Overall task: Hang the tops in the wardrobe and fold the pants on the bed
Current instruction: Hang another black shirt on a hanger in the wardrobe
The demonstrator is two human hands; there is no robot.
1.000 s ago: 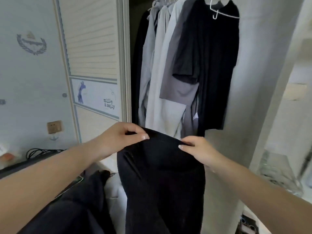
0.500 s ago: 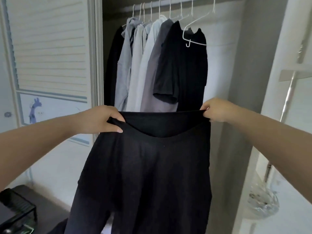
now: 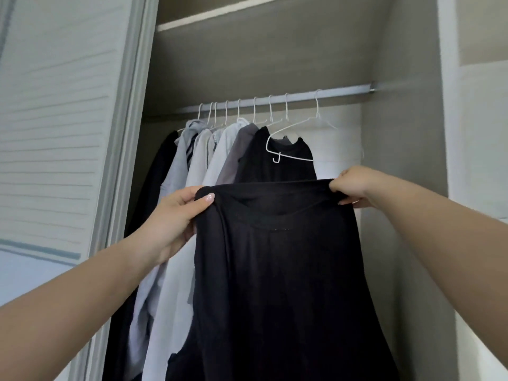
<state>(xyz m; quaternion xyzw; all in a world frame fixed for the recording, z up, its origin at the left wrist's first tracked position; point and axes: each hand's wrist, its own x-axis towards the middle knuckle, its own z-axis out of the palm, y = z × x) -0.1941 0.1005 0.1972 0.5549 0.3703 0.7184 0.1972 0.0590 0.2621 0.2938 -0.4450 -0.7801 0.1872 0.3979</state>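
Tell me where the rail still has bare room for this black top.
Free: the rail is bare from the empty white hanger to the wardrobe's right wall. Crowded: left of that hanger, hung tops press together. Both the left hand and right hand grip the black top.

Louvred sliding door [image 3: 55,160] filled frame left. Grey-beige back panel [image 3: 261,59] sat upper centre, under a pale shelf edge [image 3: 220,12]. White wall [image 3: 481,133] ran down frame right; lighting was soft, even.
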